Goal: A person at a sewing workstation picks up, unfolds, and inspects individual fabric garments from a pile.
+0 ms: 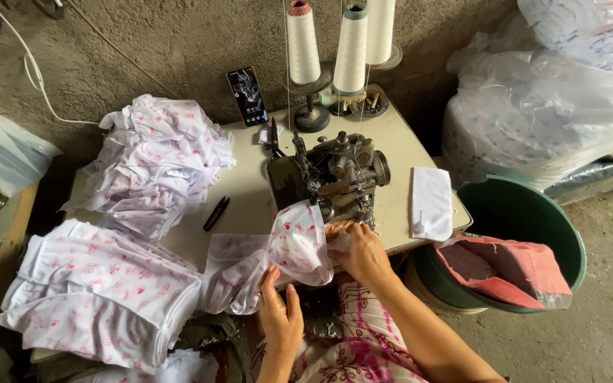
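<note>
A white cloth piece with a pink print (296, 241) lies draped over the front of a dark sewing machine (335, 174) on a cream table (250, 184). My right hand (362, 252) grips the cloth's right edge close to the machine's needle area. My left hand (281, 312) lies below the table's front edge, fingers up against the cloth's lower edge, holding it. More of the same cloth (232, 273) hangs over the table edge to the left.
Piles of printed white cloth sit on the table's left (154, 163) and lower left (97, 294). A phone (247, 96), black snips (216, 213), a folded white cloth (431, 202) and thread cones (303, 42) are on the table. A green bucket (526, 213) stands right.
</note>
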